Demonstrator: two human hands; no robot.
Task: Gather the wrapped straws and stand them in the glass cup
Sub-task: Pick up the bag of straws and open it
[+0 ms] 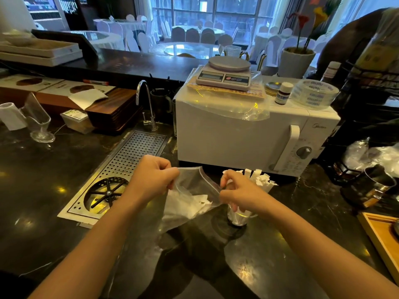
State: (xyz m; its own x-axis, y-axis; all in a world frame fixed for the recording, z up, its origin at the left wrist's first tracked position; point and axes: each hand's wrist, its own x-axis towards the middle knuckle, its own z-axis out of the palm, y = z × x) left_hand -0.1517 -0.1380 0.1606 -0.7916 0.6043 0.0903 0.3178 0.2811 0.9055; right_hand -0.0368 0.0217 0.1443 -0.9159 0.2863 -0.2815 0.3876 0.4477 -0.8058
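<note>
head view: both hands (pixel 194 184) pinch bag (pixel 190 190) open.

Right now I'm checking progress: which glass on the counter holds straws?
The glass cup behind the right hand, filled with wrapped straws; the tilted glass far left holds none.

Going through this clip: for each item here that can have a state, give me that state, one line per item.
plastic bag: mouth pulled open, some wrapped straws inside
left hand: pinching the bag's edge
right hand: pinching the opposite edge
glass cup: upright, already holding wrapped straws
wrapped straws: standing in the cup
microwave: door closed
faucet: no water running
</note>
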